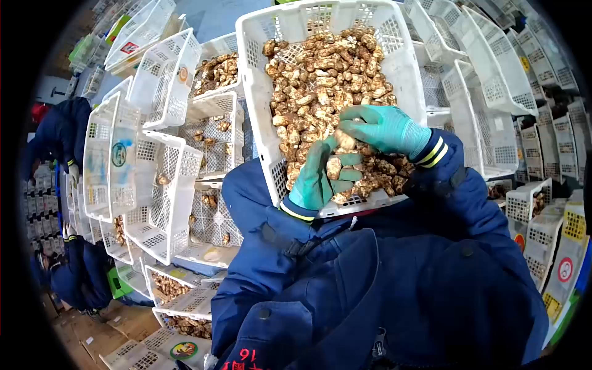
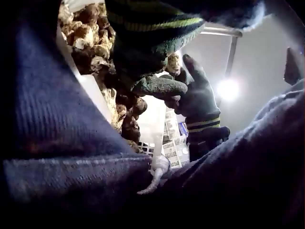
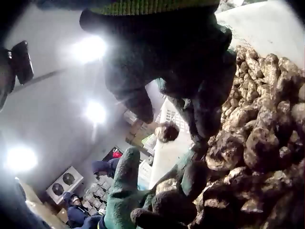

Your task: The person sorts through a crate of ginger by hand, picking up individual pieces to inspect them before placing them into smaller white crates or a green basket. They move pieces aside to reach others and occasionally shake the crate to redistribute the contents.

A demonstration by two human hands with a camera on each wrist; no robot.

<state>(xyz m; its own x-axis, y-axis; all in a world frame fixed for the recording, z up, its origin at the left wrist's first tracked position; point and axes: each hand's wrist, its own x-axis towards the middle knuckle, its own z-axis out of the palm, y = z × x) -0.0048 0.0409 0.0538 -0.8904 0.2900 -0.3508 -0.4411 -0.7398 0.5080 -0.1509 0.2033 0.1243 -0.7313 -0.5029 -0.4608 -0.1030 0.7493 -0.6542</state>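
Both hands wear green gloves and meet above a white crate (image 1: 248, 92) heaped with brown-and-white mushrooms (image 1: 320, 80). The left hand (image 1: 316, 179) is palm up, its fingers curled around a mushroom (image 1: 333, 168). Just beyond it, the right hand (image 1: 385, 131) pinches a pale mushroom (image 1: 345, 140) between thumb and fingers. In the right wrist view, that mushroom (image 3: 167, 132) shows at the tips of the right hand (image 3: 167, 62), over the left hand (image 3: 125, 195). The left wrist view has the left hand (image 2: 157, 52) in shadow, near the right hand (image 2: 198, 93).
White crates (image 1: 163, 80) stand stacked at the left, some with a few mushrooms in them. More crates (image 1: 487, 61) line the right side. Other people (image 1: 65, 132) in dark blue clothes work at the far left. The wearer's blue coat fills the lower middle.
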